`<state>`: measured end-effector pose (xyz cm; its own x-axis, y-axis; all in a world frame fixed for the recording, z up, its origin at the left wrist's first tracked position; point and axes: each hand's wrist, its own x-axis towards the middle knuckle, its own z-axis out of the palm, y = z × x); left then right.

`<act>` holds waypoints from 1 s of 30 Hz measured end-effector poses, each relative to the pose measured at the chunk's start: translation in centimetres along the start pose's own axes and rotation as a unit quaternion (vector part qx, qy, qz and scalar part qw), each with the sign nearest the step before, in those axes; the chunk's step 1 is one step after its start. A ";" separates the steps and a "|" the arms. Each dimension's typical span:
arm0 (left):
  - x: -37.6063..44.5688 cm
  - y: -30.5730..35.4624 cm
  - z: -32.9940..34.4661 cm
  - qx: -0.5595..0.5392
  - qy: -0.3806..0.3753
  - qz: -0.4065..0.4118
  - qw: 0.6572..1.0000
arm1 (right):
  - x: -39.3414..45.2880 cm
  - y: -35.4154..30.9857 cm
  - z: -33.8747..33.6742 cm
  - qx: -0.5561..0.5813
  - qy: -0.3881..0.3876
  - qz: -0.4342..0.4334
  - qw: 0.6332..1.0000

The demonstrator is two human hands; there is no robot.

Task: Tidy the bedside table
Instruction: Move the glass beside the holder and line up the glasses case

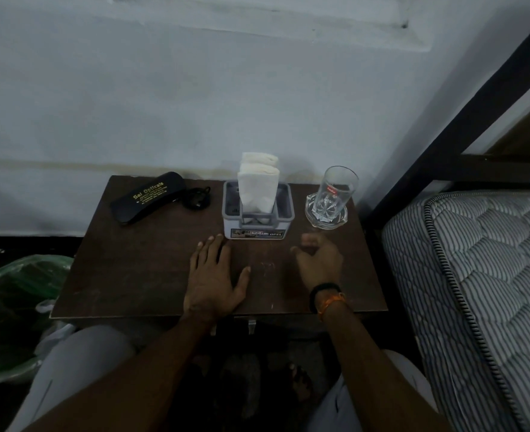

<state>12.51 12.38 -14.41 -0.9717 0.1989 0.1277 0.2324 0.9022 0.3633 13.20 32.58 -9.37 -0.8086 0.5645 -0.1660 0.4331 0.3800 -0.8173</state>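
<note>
Looking nearly done: bedside table [139, 275] items are sitting lined up, left hand [215, 277] lying flat with fingers spread, right hand [319, 260] loosely curled, both holding nothing

— What lies to the right?
— A grey-and-white striped quilted mattress [475, 275] under a black metal bed frame [463, 98].
— And left?
— A crumpled green plastic bag [14, 310] against the pale painted wall [164, 88].

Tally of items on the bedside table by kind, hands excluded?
Black spectacle case: 1
Black coiled cord: 1
Grey napkin holder, with white napkins: 1
Clear drinking glass: 1
Glass ashtray under the glass: 1
Total: 5
</note>
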 end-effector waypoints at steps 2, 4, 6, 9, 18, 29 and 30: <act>-0.1 -0.4 -0.1 -0.045 -0.006 -0.015 0.999 | -0.6 -0.6 0.5 0.012 -0.049 -0.015 0.999; 0.0 -0.7 -0.4 -0.100 0.003 -0.027 0.995 | -0.8 -1.2 0.9 0.033 -0.058 -0.021 0.998; 0.4 -1.0 -0.9 -0.152 0.022 -0.033 0.988 | -0.8 -1.7 1.2 0.050 -0.051 -0.021 0.997; 1.4 -0.8 -1.5 -0.219 0.024 -0.035 0.975 | -0.9 -2.2 1.9 0.057 -0.042 -0.030 0.997; 4.5 -0.3 -1.7 -0.276 0.018 -0.007 0.961 | 0.4 -3.3 2.7 0.083 -0.025 -0.022 0.996; 7.3 0.6 -1.1 -0.290 0.006 -0.021 0.957 | 2.0 -4.2 2.9 0.127 -0.037 -0.020 0.991; 7.3 0.7 -1.0 -0.291 0.004 -0.023 0.957 | 2.0 -4.2 2.9 0.128 -0.040 -0.020 0.991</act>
<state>5.64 14.07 -12.25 -0.9815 0.1598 0.1057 0.1769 0.5443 0.8200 8.60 29.97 -7.85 -0.8563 0.4890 -0.1663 0.2937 0.1961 -0.9356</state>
